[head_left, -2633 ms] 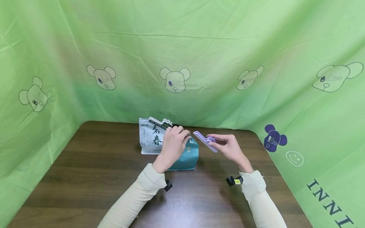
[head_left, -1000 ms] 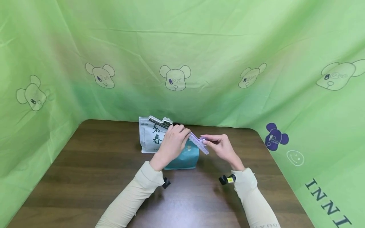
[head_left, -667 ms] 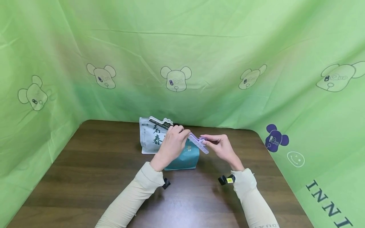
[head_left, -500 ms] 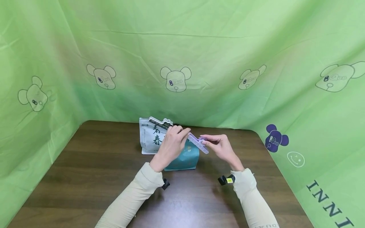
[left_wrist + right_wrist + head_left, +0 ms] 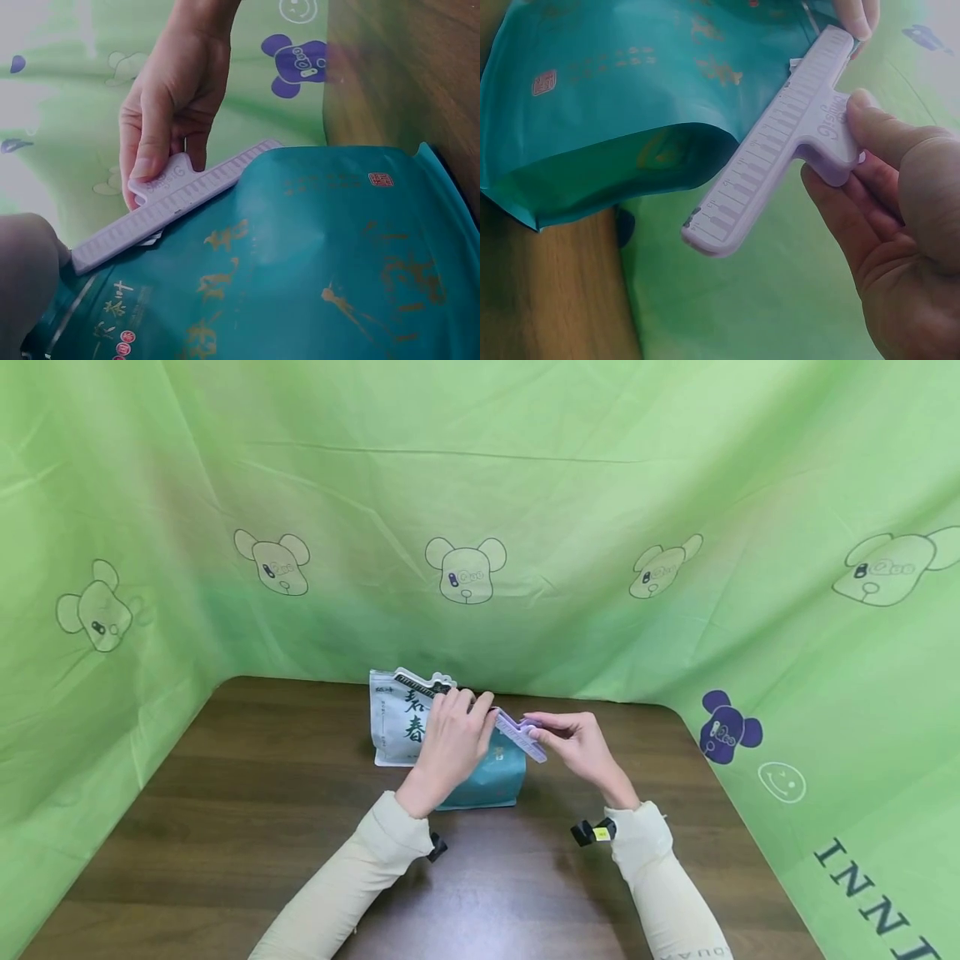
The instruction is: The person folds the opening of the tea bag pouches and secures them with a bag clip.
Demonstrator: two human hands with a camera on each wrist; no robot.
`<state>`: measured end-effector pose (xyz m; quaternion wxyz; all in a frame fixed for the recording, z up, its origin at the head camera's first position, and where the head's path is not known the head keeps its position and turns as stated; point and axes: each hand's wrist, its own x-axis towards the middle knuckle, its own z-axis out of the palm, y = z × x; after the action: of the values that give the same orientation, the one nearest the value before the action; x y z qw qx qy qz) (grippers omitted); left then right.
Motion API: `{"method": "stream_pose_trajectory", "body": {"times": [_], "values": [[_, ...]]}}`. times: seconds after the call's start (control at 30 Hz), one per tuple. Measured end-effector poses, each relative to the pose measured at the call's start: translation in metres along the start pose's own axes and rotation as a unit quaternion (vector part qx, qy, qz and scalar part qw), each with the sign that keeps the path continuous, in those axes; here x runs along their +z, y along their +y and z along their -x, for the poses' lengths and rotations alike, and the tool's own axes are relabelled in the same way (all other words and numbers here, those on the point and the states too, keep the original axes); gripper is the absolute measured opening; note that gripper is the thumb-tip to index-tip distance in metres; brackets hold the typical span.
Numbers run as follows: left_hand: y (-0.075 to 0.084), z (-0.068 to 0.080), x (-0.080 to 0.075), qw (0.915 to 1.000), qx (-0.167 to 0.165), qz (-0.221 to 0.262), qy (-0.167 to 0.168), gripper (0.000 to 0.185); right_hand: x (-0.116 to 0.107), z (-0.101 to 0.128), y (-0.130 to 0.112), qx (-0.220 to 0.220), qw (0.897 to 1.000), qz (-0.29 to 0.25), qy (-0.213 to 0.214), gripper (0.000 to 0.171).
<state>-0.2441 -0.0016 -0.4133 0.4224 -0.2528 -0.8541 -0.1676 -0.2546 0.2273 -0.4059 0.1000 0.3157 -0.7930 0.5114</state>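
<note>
Our right hand point(image 5: 573, 745) pinches the lilac plastic sealing clip point(image 5: 519, 737) at the teal foil pouch point(image 5: 491, 775) top on the table point(image 5: 225, 827); left hand point(image 5: 450, 739) grips that top. Clip could slip off if the fold springs loose. White pouch point(image 5: 396, 718) stands behind.

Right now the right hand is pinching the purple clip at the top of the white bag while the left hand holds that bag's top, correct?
Not quite. The right hand pinches the purple clip at the top of the teal bag, which the left hand holds; the white bag stands behind. The right wrist view shows this.
</note>
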Motion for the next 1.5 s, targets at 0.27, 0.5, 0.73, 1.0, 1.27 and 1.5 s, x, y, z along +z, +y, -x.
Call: {"method": "stream_pose_trajectory", "body": {"times": [0.27, 0.5, 0.73, 1.0, 1.27, 1.5], "values": [[-0.002, 0.005, -0.005, 0.9993, -0.016, 0.028, -0.018, 0.027, 0.0, 0.0, -0.002, 0.025, 1.0, -0.001, 0.005, 0.023], [-0.005, 0.008, -0.007, 0.9973, -0.013, 0.043, -0.059, 0.042, 0.002, -0.001, 0.014, 0.019, 1.0, -0.001, 0.006, 0.024], [-0.007, 0.007, -0.008, 0.9961, -0.011, 0.042, -0.076, 0.048, 0.007, -0.008, 0.021, -0.012, 1.0, -0.012, 0.022, 0.024], [-0.008, 0.008, -0.011, 0.9974, -0.016, 0.044, -0.055, 0.034, 0.008, -0.01, 0.023, -0.009, 0.999, -0.017, 0.03, 0.024], [-0.003, 0.011, -0.011, 0.998, -0.027, 0.048, -0.029, 0.032, 0.01, -0.009, 0.022, -0.017, 0.999, -0.023, 0.04, 0.023], [-0.002, 0.012, -0.011, 0.9973, -0.045, 0.05, -0.03, 0.042, 0.015, -0.014, 0.003, -0.025, 0.998, -0.026, 0.042, 0.022]]}}
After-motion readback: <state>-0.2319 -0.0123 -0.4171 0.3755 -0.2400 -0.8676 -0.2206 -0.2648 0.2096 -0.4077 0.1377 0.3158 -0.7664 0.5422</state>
